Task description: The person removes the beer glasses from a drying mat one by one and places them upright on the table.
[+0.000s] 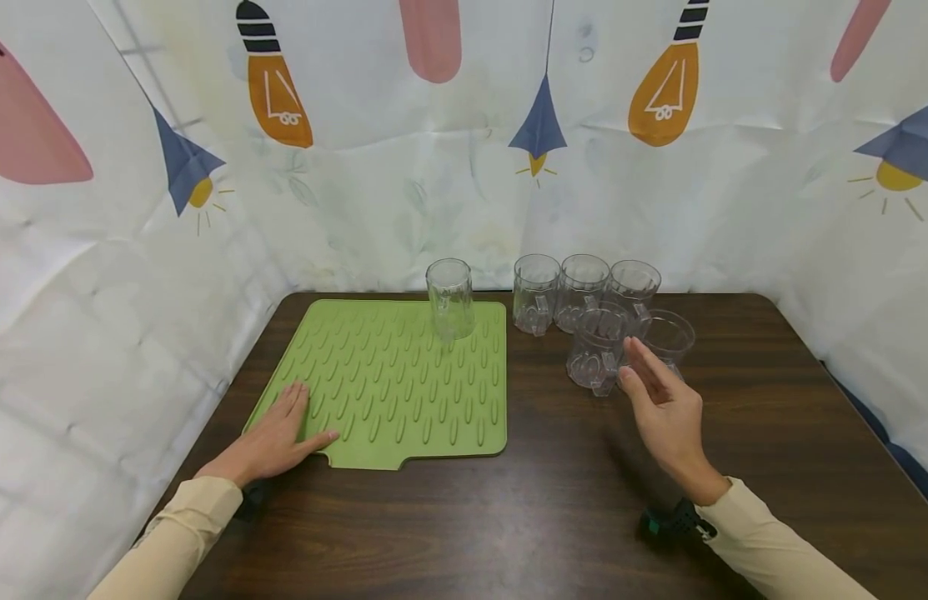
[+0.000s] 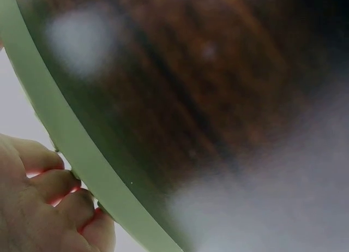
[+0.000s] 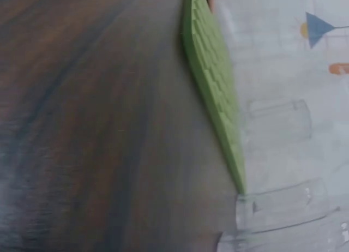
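A green mat (image 1: 388,392) with raised oval ridges lies on the left of the table. My left hand (image 1: 272,437) rests flat on its front left corner, fingers straight and thumb spread; the left wrist view shows the fingers (image 2: 71,208) at the mat's edge. One clear glass mug (image 1: 450,300) stands upright on the mat's back right part. My right hand (image 1: 664,412) is in front of the clustered mugs, fingers fairly straight, thumb apart, holding nothing visible. Nearest to it are a front mug (image 1: 594,354) and another mug (image 1: 669,329), which the fingers partly hide.
Behind those, three more clear mugs (image 1: 537,287) stand in a row near the table's back edge. A dark wooden table (image 1: 509,533) carries everything. White printed cloth (image 1: 464,200) hangs along the back and sides.
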Action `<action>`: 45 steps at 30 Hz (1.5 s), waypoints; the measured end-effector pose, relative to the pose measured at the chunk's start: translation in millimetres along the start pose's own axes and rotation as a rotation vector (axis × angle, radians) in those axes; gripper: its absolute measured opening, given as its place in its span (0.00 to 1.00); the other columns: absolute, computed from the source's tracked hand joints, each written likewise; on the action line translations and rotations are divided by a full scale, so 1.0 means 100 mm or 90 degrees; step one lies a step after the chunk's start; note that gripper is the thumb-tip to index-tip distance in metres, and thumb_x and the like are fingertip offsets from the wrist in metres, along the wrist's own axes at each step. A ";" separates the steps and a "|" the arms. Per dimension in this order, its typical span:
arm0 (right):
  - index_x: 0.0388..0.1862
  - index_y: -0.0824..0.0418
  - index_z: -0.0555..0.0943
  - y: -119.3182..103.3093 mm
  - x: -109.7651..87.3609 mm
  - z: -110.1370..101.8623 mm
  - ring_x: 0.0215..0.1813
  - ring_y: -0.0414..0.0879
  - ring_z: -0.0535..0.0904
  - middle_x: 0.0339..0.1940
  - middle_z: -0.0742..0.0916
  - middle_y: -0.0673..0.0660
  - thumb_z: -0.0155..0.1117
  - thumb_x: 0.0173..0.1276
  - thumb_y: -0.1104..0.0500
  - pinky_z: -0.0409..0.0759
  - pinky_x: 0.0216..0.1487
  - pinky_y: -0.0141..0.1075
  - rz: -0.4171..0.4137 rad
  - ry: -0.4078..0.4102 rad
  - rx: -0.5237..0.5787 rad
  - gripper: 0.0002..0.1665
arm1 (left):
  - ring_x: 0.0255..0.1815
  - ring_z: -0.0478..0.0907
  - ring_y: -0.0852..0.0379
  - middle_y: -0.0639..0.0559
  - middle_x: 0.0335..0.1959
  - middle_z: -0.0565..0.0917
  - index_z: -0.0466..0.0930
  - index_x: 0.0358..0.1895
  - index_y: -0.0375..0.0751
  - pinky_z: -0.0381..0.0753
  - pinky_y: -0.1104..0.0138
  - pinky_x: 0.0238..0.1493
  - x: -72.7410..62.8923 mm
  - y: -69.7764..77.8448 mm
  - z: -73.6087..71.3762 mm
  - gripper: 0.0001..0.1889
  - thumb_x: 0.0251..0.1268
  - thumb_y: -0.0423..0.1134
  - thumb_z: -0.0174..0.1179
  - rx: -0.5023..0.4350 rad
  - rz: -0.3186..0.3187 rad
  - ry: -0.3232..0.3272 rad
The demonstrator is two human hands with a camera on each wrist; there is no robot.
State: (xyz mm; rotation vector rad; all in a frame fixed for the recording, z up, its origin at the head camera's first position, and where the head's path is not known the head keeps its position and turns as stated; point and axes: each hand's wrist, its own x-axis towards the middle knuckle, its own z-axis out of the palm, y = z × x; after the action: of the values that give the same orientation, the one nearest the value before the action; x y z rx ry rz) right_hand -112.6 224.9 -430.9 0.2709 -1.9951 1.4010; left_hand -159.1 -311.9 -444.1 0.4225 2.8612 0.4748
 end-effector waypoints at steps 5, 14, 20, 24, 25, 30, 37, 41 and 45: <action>0.69 0.67 0.78 -0.02 0.09 0.04 0.65 0.30 0.83 0.65 0.87 0.45 0.63 0.71 0.75 0.80 0.61 0.19 -0.004 -0.011 0.034 0.28 | 0.82 0.42 0.20 0.18 0.81 0.44 0.42 0.80 0.17 0.50 0.29 0.78 0.00 0.00 -0.01 0.58 0.72 0.66 0.58 0.000 -0.002 -0.003; 0.68 0.70 0.78 -0.08 0.23 0.18 0.63 0.36 0.85 0.63 0.87 0.58 0.64 0.70 0.75 0.82 0.63 0.24 0.001 -0.030 0.111 0.27 | 0.83 0.43 0.21 0.19 0.82 0.44 0.43 0.80 0.18 0.50 0.29 0.78 0.00 0.00 0.00 0.58 0.72 0.67 0.57 0.003 -0.006 -0.006; 0.70 0.71 0.75 -0.12 0.33 0.34 0.64 0.36 0.84 0.64 0.86 0.53 0.63 0.71 0.76 0.81 0.66 0.26 -0.015 -0.050 0.137 0.28 | 0.83 0.42 0.21 0.19 0.82 0.43 0.42 0.80 0.18 0.50 0.29 0.79 -0.02 0.02 -0.03 0.58 0.72 0.67 0.56 0.003 -0.009 -0.011; 0.70 0.71 0.75 -0.17 0.38 0.48 0.65 0.36 0.83 0.63 0.86 0.52 0.62 0.71 0.76 0.81 0.66 0.26 -0.021 -0.053 0.154 0.28 | 0.83 0.42 0.21 0.20 0.82 0.43 0.42 0.80 0.18 0.51 0.29 0.79 -0.03 0.03 -0.03 0.58 0.72 0.68 0.56 0.007 -0.013 -0.011; 0.70 0.71 0.75 -0.18 0.40 0.52 0.65 0.36 0.83 0.63 0.86 0.52 0.62 0.72 0.75 0.81 0.66 0.26 -0.022 -0.054 0.158 0.28 | 0.83 0.42 0.21 0.20 0.82 0.43 0.42 0.80 0.18 0.52 0.30 0.79 -0.03 0.04 -0.03 0.58 0.72 0.68 0.56 0.009 -0.013 -0.011; 0.70 0.70 0.75 -0.21 0.43 0.72 0.64 0.36 0.83 0.63 0.86 0.51 0.63 0.72 0.75 0.82 0.65 0.25 -0.020 -0.064 0.172 0.28 | 0.83 0.43 0.22 0.20 0.83 0.43 0.43 0.80 0.18 0.52 0.30 0.79 -0.04 0.06 -0.02 0.58 0.73 0.67 0.56 0.013 -0.014 -0.009; 0.70 0.64 0.77 -0.26 0.47 1.02 0.65 0.34 0.82 0.64 0.84 0.62 0.66 0.72 0.70 0.81 0.66 0.26 0.020 -0.088 0.182 0.28 | 0.83 0.44 0.22 0.21 0.83 0.44 0.44 0.80 0.19 0.54 0.31 0.79 -0.05 0.06 -0.02 0.57 0.73 0.68 0.55 0.020 -0.016 -0.004; 0.71 0.59 0.77 -0.28 0.49 1.17 0.65 0.31 0.81 0.67 0.83 0.64 0.67 0.73 0.66 0.80 0.69 0.31 0.046 -0.112 0.175 0.28 | 0.83 0.44 0.23 0.21 0.83 0.44 0.44 0.81 0.20 0.54 0.31 0.80 -0.04 0.06 -0.03 0.57 0.73 0.68 0.55 0.020 -0.014 0.000; 0.72 0.58 0.76 -0.26 0.49 1.30 0.66 0.37 0.81 0.67 0.84 0.62 0.68 0.73 0.64 0.79 0.71 0.31 0.056 -0.129 0.170 0.29 | 0.83 0.44 0.23 0.21 0.83 0.44 0.44 0.80 0.19 0.54 0.32 0.80 -0.04 0.06 -0.02 0.57 0.73 0.67 0.55 0.016 -0.012 0.003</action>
State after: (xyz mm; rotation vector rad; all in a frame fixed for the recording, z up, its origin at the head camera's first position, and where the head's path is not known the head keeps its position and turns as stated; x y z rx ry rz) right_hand -188.9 108.0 -405.4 0.4651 -1.9978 1.7595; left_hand -154.2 -308.5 -440.0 0.3999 2.8764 0.4376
